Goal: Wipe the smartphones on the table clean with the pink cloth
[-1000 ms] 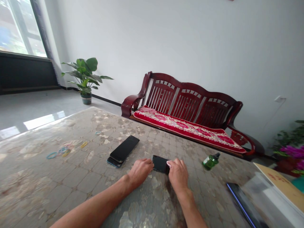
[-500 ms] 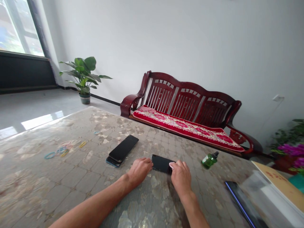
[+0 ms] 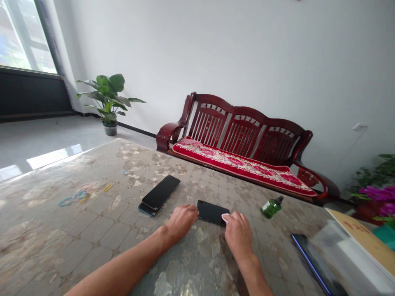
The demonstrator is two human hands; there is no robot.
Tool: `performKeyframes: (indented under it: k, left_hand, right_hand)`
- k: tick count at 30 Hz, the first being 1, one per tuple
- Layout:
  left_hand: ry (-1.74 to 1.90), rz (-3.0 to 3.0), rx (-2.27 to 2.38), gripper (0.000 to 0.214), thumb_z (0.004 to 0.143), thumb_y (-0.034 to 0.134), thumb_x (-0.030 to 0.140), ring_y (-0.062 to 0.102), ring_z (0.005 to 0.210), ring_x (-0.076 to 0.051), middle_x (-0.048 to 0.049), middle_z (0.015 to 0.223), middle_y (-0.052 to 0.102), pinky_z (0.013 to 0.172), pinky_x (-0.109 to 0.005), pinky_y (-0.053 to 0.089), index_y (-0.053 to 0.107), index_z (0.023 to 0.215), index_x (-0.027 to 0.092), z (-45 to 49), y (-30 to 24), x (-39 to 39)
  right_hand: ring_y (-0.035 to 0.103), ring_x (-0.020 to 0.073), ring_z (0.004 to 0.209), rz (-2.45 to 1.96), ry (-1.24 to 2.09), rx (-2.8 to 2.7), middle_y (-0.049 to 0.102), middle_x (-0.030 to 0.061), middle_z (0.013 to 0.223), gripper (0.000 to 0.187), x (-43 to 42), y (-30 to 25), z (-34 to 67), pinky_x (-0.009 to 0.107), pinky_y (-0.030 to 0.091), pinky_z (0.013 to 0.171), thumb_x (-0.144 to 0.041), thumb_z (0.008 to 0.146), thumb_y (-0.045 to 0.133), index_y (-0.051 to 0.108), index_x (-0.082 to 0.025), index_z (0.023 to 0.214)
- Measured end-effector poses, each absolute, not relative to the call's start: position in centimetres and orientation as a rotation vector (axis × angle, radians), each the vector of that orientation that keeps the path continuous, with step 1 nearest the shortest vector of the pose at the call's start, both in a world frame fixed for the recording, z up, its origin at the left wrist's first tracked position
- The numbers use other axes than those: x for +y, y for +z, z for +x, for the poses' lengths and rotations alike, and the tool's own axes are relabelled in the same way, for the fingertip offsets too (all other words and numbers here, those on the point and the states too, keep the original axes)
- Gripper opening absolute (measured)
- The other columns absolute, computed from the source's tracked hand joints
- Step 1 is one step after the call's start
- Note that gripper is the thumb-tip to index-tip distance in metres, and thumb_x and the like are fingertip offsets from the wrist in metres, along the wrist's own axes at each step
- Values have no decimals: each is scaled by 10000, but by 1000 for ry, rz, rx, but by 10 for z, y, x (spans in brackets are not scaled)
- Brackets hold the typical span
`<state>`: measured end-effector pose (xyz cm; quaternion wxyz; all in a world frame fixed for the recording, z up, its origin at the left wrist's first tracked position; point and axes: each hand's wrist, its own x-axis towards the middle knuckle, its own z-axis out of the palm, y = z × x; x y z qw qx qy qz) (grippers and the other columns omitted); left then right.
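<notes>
A black phone [image 3: 211,212] lies flat on the patterned table [image 3: 92,230] in front of me. My left hand [image 3: 182,220] rests with curled fingers against the phone's left end and steadies it. My right hand [image 3: 238,233] is closed on a small pale pink wipe [image 3: 225,217] pressed onto the phone's right end.
Two stacked phones [image 3: 159,194] lie to the left, with coloured rubber bands [image 3: 80,195] further left. A small green bottle [image 3: 272,206] lies to the right. A dark tablet [image 3: 314,263] and a box [image 3: 361,242] sit at the right edge. A red wooden bench [image 3: 243,144] stands behind.
My right hand has slid with the wipe to the right along the phone, uncovering more of the screen. My left hand has stayed in place.
</notes>
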<state>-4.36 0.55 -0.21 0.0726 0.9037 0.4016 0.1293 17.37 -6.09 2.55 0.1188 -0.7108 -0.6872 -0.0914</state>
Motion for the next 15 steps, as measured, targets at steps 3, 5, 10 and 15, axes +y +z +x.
performKeyframes:
  k: [3,5,10,15]
  left_hand:
    - [393,2710,1210,182,969,516,186,647,891,-199,-61,935,684,807,-262,499,683,897,174,-44,0,5]
    - [398,2706,1211,185,969,512,181,646,887,-194,-57,929,684,802,-257,497,681,894,178,-44,1,4]
    - [421,2701,1207,199,974,501,185,643,879,-184,-52,924,683,807,-248,485,683,895,182,-44,0,4]
    - [411,2709,1202,186,976,510,195,641,893,-192,-50,941,682,818,-258,484,677,895,181,-45,-1,4]
  right_hand:
    - [525,203,873,-2042,-246,-2039,652,48,884,309,-61,25,160,298,334,774,-104,919,486,744,-264,977]
    - [524,197,875,-1972,-235,-2082,644,45,882,312,-59,24,147,291,335,774,-119,937,466,739,-268,957]
    - [528,190,865,-1891,-231,-2125,643,38,863,342,-60,25,146,288,337,778,-142,964,434,741,-292,957]
    - [537,204,855,-2035,-278,-2035,659,43,854,340,-69,26,181,299,335,768,-76,897,494,748,-287,982]
